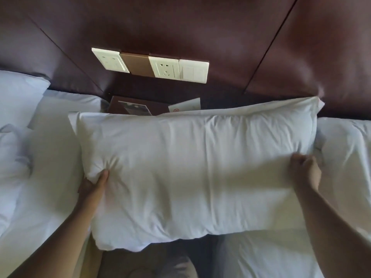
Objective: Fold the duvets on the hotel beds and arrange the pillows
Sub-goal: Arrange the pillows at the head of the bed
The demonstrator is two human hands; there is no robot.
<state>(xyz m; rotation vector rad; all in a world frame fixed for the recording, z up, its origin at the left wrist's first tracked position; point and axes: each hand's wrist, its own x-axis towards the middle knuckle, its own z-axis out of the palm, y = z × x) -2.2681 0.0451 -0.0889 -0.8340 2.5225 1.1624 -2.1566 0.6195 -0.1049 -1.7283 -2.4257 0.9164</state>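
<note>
Well, the dark brown padded headboard (pixel 200 27) fills my view from 10 to 2 o'clock. Dead centre below it, the big white pillow (pixel 190 167) lies crosswise, spanning the gap between two beds. The left bed (pixel 50 157), in white sheets, sits at 9 o'clock and the right bed (pixel 341 167) at 3 o'clock. A second pillow (pixel 18 93) rests at 10 o'clock against the headboard. I see a row of cream socket plates (pixel 164 68) at 12 o'clock, above a brown counter (pixel 120 102) that the big pillow partly hides. A white card (pixel 186 106) stands on it. My left hand (pixel 94 183), at 8 o'clock, grips the pillow's near-left corner, thumb on top. My right hand (pixel 305 169), at 4 o'clock, is fisted round bunched fabric at the pillow's right edge.
</note>
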